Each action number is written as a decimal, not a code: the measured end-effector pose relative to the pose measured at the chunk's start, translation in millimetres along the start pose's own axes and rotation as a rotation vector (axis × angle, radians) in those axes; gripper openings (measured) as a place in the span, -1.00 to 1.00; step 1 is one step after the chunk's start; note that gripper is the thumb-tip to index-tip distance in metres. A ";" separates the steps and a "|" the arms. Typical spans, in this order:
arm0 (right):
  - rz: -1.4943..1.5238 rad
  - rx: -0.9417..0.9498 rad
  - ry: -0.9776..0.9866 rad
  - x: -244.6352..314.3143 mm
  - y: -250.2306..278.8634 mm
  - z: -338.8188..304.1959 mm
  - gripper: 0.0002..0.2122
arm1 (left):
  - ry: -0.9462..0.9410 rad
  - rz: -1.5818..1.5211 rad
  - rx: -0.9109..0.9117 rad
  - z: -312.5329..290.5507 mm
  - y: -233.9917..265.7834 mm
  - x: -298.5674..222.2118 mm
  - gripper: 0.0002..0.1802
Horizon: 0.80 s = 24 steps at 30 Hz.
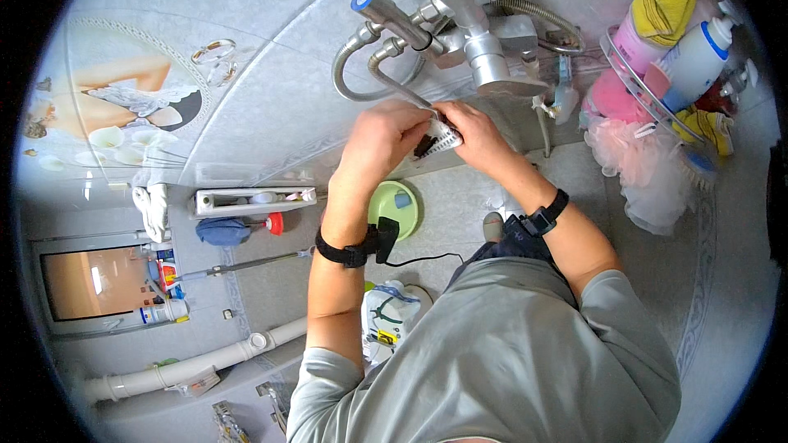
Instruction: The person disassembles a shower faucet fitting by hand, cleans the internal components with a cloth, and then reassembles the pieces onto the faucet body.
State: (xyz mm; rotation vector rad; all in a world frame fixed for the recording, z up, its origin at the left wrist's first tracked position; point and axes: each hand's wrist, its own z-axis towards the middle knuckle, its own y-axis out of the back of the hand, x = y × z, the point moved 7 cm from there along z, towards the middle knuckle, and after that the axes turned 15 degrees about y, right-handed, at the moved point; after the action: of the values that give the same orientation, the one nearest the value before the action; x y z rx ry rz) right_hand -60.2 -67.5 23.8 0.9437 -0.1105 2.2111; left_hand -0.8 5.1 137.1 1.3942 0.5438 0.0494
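Note:
Both my hands meet in front of the wall, just below the shower mixer. My right hand [476,135] is closed on the edge of a small white perforated piece [446,141], with its thumb and fingers at the upper right side. A dark brown or black clump [425,146] lies against that piece. My left hand [379,141] is closed too, its fingertips bunched beside the clump and the white piece. What those fingertips pinch is hidden from view. Black straps with small boxes circle both wrists.
Above my hands are a metal mixer tap [394,18] and a bent hose [338,70]. A corner rack [628,66] at right holds bottles, cloths and bath puffs [616,148]. Below stands a green basin [410,226]. At left are a wall shelf [238,201] and a white pipe [189,367].

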 end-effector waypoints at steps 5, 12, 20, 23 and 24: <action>0.004 -0.003 0.038 3.9 1.0 2.6 -0.75 | -0.131 0.177 0.120 8.0 -2.2 -2.3 -0.77; -0.007 -0.025 0.025 2.6 3.7 1.4 -0.74 | 0.108 0.069 0.073 10.3 0.4 1.4 -0.85; -0.049 0.044 0.055 3.1 -7.2 -3.0 -0.51 | 0.442 0.056 -0.072 -3.8 -2.8 7.5 -0.79; -0.019 -0.033 0.053 12.5 -5.5 -1.1 -0.57 | 0.597 0.052 -0.183 -11.9 -5.6 7.6 -0.77; -0.026 -0.041 0.061 11.9 -6.3 -1.7 -0.58 | 0.657 0.037 -0.219 -14.5 -7.3 7.9 -0.77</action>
State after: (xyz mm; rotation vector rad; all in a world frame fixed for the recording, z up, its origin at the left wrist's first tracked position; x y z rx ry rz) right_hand -62.8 -55.4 29.2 0.8503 -0.1139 2.2033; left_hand -1.5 19.7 126.5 1.1564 1.0214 0.5951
